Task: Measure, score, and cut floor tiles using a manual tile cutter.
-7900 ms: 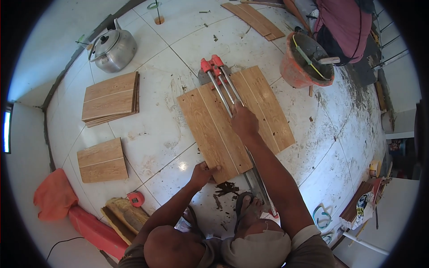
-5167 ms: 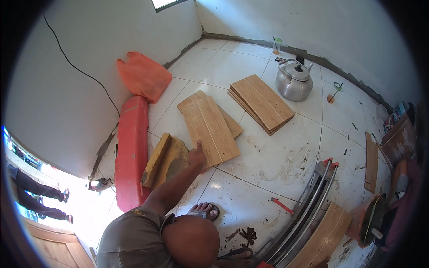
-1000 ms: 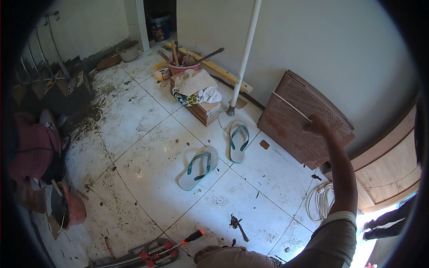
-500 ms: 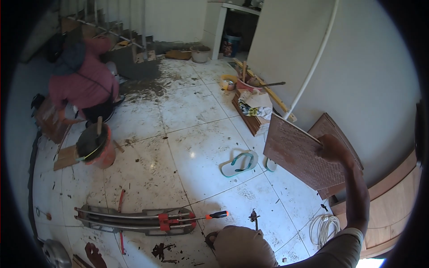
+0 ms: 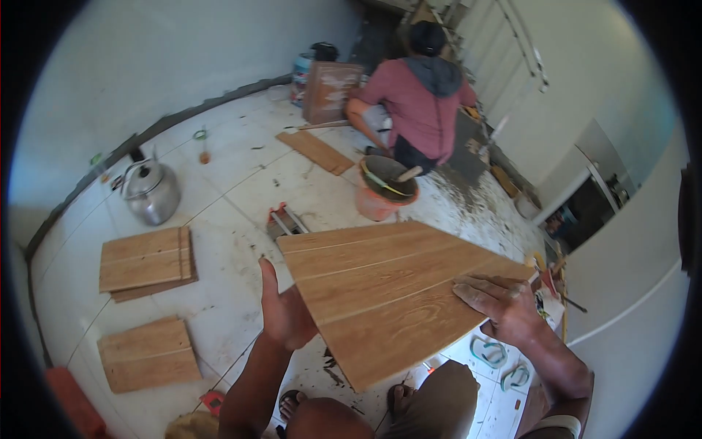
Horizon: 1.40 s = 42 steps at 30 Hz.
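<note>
A large wood-look floor tile is tilted in front of me, its brown plank-patterned face showing. My right hand grips its right edge, fingers lying over the face and thumb at the underside. At the tile's left edge is my left hand, thumb stretched up and apart from the tile; its other fingers are hidden behind the edge. Beyond the tile, the end of a tile cutter shows, the rest of it covered.
Two groups of wood-look tiles lie left, near a metal kettle. Ahead stands an orange bucket with a wooden-handled tool. A person in a pink top crouches beyond it. Flip-flops lie right.
My view has swung left. My right hand has brought the tile from beside the right wall to in front of me, patterned face now showing. My left hand has come up to its edge.
</note>
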Available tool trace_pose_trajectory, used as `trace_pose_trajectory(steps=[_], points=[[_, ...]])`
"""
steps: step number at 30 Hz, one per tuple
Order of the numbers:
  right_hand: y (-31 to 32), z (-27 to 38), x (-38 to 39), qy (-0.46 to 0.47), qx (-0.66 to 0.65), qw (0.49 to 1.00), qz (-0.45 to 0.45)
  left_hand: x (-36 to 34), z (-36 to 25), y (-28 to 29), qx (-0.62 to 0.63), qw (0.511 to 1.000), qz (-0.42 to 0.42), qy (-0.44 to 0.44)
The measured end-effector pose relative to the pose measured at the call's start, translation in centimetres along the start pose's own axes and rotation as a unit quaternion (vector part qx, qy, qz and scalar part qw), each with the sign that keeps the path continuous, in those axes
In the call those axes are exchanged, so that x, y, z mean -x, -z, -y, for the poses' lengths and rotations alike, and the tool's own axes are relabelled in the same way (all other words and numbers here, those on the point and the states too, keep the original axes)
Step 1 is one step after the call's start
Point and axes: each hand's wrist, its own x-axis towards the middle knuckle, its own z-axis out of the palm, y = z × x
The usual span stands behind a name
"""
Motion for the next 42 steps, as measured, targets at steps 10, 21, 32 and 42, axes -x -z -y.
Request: trace_pose_trajectory(steps=[10, 21, 32, 42], points=[[-13.2, 4.0, -15.2, 0.229, 0.015, 0.94, -0.254, 10.7, -0.8, 10.4, -0.029, 0.928, -0.247, -0.276], [-28.0, 16.8, -18.9, -0.34, -0.84, 0.411, 0.101, 26.4, 4.7, 18.9, -0.609, 0.546, -0.481, -0.316], [-42.7, 14.9, -12.4, -0.307, -0.704, 0.633, 0.099, 30.0, 5.6, 20.7, -0.163, 0.883, -0.401, -0.18], [-44.2, 11.6, -10.3, -0.331, -0.59, 0.728, 0.109, 25.0, 12.6, 25.9, -0.299, 0.778, -0.548, -0.069]])
